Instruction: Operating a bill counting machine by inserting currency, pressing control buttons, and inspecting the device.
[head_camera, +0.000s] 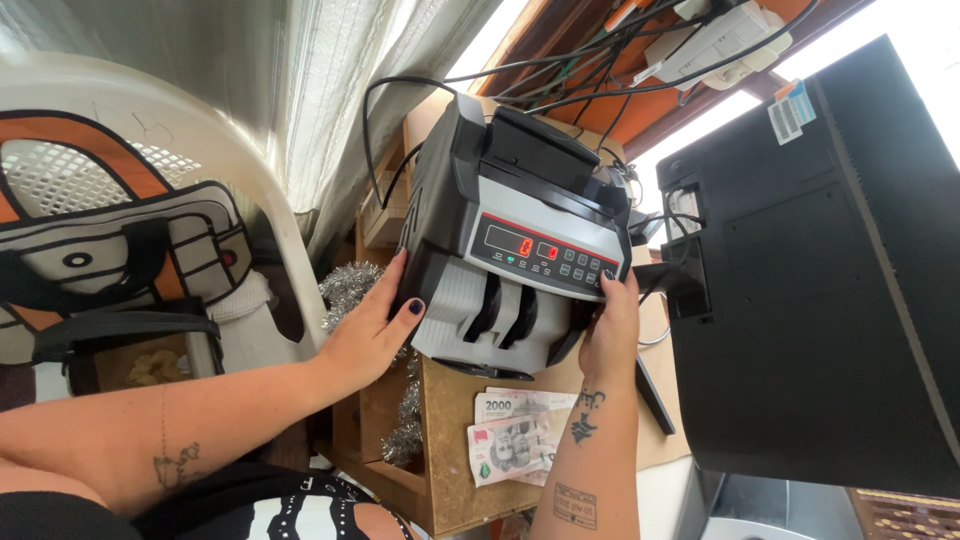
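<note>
A black and grey banknote counting machine (520, 245) stands on a wooden desk (455, 440), its panel lit with red digits. My left hand (375, 325) grips the machine's left side, thumb on its front corner. My right hand (612, 335) holds its right lower edge. Both hands are on the machine. A small pile of pink and grey banknotes (512, 435) lies on the desk just below the machine, between my forearms.
A black monitor back (820, 280) stands close on the right. A white plastic chair (150, 140) with an orange, white and black bag (110, 260) is at left. Silver tinsel (350, 285) hangs at the desk's left edge. Cables (600, 80) and a curtain are behind.
</note>
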